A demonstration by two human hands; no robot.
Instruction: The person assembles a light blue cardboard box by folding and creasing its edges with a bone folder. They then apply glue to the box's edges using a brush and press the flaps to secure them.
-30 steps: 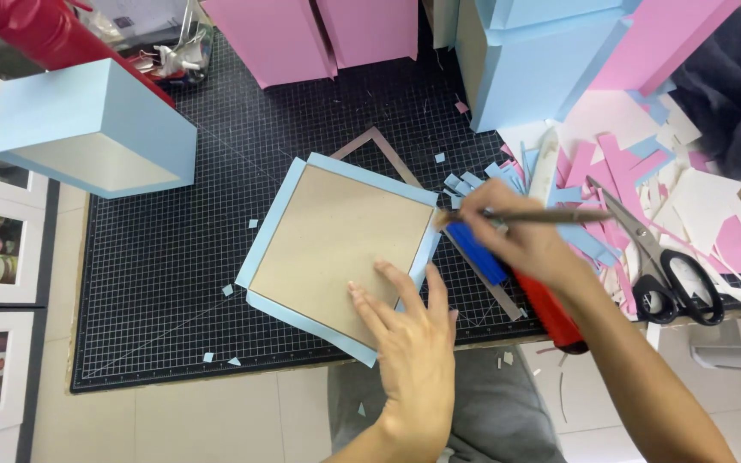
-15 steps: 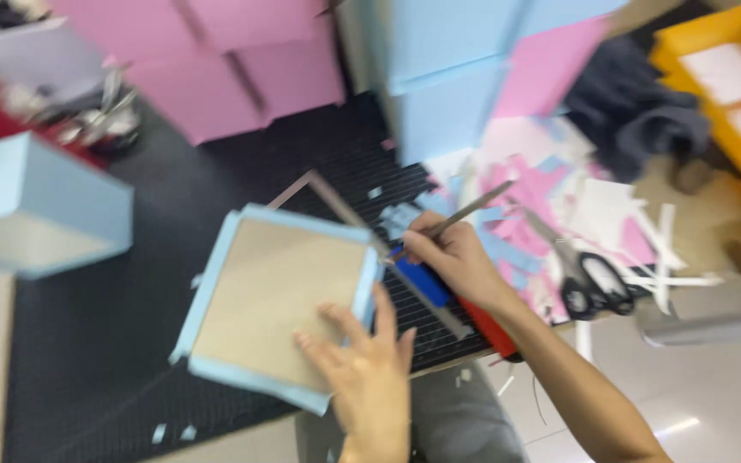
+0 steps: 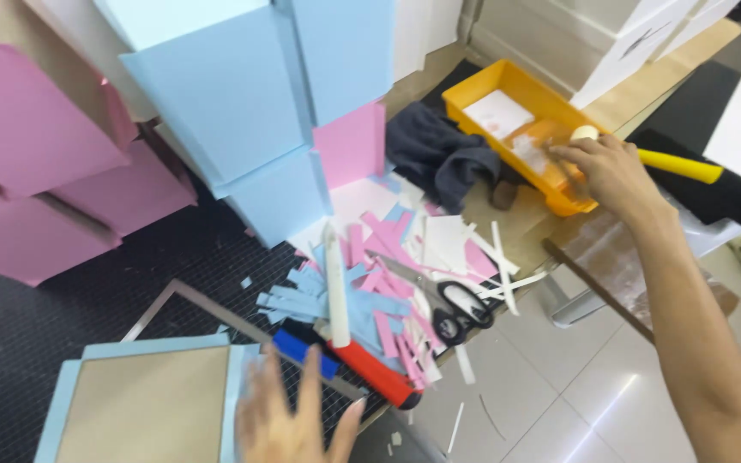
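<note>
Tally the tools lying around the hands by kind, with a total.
Scissors: 1
Yellow tray: 1
Yellow-handled tool, gripped by the right hand: 1
White stick: 1
Metal square: 1
Total: 5

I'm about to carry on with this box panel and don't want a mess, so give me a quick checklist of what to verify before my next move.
1. Left hand on the brown cardboard square with light blue paper border: cannot tell, blurred.
2. Right hand over the orange plastic tray: ok.
3. Yellow-handled roller gripped in the fingers: cannot tell.
4. Black-handled scissors lying shut among the pink and blue paper strips: ok.
5. Red and blue utility knife inside the table edge: not ok, overhanging.
</note>
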